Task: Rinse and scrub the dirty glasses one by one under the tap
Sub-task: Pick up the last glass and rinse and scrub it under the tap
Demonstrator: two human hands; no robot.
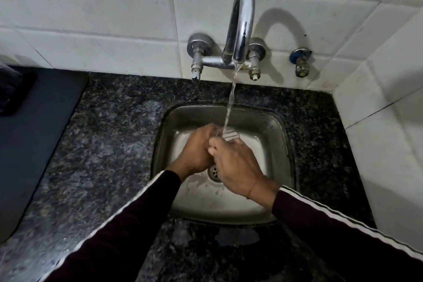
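A clear glass sits between both hands over the steel sink, and only its rim side shows past my fingers. My left hand wraps the glass from the left. My right hand closes over it from the right and front, fingers touching the left hand. Water runs from the chrome tap in a thin stream that lands on the glass. The rest of the glass is hidden by my hands.
The sink drain lies just below my hands. Dark speckled granite counter surrounds the sink. A dark flat mat or board lies at the left. White tiled walls stand behind and at the right, with a small valve.
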